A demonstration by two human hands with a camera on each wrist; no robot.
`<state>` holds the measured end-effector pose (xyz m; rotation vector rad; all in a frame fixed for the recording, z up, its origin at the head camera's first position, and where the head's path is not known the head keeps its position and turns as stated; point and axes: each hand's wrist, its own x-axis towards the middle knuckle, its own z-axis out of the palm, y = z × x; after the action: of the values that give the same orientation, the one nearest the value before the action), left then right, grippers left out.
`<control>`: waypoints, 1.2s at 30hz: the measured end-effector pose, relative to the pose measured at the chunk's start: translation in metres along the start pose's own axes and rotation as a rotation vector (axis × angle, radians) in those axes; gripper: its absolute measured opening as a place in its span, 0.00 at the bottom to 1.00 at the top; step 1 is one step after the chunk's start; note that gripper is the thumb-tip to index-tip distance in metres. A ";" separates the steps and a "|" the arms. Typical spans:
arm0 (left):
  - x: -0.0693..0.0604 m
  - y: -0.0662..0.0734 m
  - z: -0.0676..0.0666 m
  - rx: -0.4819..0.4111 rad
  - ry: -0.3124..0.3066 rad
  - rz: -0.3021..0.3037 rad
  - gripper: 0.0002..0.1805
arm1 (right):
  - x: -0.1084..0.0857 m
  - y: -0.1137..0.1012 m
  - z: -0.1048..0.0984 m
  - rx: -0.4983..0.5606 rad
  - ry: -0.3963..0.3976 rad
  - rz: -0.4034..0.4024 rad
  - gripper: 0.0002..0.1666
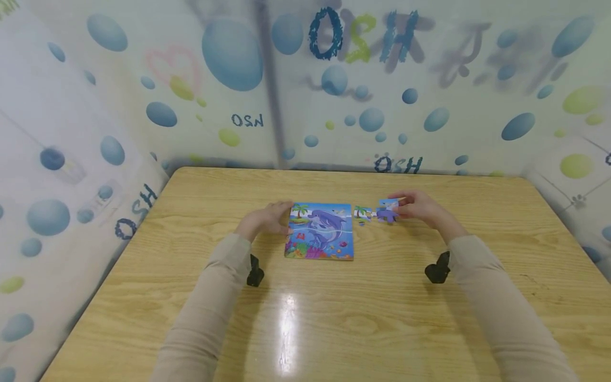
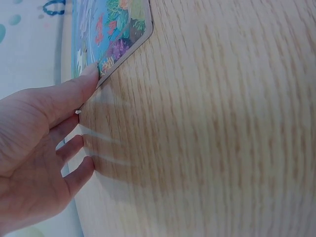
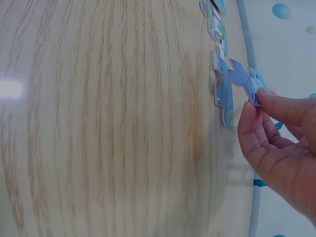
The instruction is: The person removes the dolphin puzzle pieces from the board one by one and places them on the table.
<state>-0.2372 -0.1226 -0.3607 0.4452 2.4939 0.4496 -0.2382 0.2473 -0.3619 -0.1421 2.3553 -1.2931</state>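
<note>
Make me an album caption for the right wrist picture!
Right hand pinches a puzzle piece near other pieces.

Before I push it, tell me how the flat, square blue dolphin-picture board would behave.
The board looks fairly stiff, given its straight, unbent edges. Lying flat on the glossy wood-grained table, it would probably slide rather than roll or tip.

Both hands bare: left hand (image 1: pixel 267 218), right hand (image 1: pixel 420 208). Left sleeve (image 1: pixel 202 307) and right sleeve (image 1: pixel 501 305) match: long, plain beige, creased, each ending just behind its hand. Beside each cuff, on the side facing the other arm — a small black mount, left mount (image 1: pixel 255 272) and right mount (image 1: pixel 437 269), lumpy in outline; finer detail unreadable.
</note>
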 end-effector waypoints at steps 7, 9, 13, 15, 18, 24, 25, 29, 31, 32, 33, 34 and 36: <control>0.000 0.000 0.000 -0.003 -0.004 0.000 0.44 | -0.005 0.003 -0.004 0.001 0.015 0.002 0.28; -0.001 0.000 -0.001 -0.005 -0.007 -0.002 0.44 | -0.006 0.005 -0.006 -0.006 0.020 -0.001 0.28; -0.001 0.000 -0.001 -0.006 -0.007 -0.002 0.44 | -0.008 0.008 -0.009 -0.011 0.029 -0.002 0.27; -0.001 0.000 -0.001 -0.009 -0.006 -0.001 0.44 | -0.009 0.010 -0.010 -0.007 0.031 0.003 0.27; -0.001 0.001 -0.001 -0.008 -0.007 0.000 0.44 | -0.009 0.012 -0.012 -0.010 0.036 0.012 0.28; -0.001 0.000 -0.001 -0.002 -0.011 0.001 0.44 | -0.011 0.017 -0.014 -0.013 0.049 0.022 0.28; -0.002 0.000 -0.001 -0.002 -0.011 0.002 0.44 | -0.012 0.018 -0.015 -0.014 0.050 0.022 0.28; -0.001 0.000 -0.001 -0.006 -0.013 0.004 0.44 | -0.014 0.020 -0.016 -0.012 0.059 0.035 0.27; -0.002 0.000 -0.001 -0.009 -0.014 0.002 0.44 | -0.014 0.021 -0.017 -0.014 0.061 0.042 0.27; -0.002 0.000 -0.001 -0.012 -0.014 0.000 0.44 | -0.014 0.022 -0.017 -0.011 0.064 0.050 0.27; -0.002 0.000 -0.001 -0.013 -0.015 -0.001 0.44 | -0.014 0.022 -0.018 -0.007 0.064 0.055 0.27; -0.002 0.000 -0.001 -0.014 -0.014 -0.001 0.44 | -0.014 0.023 -0.018 -0.004 0.064 0.059 0.28; -0.002 0.000 -0.001 -0.013 -0.014 -0.001 0.44 | -0.014 0.023 -0.018 0.006 0.065 0.066 0.28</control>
<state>-0.2363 -0.1235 -0.3593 0.4406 2.4762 0.4610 -0.2309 0.2786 -0.3679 -0.0201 2.3892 -1.2919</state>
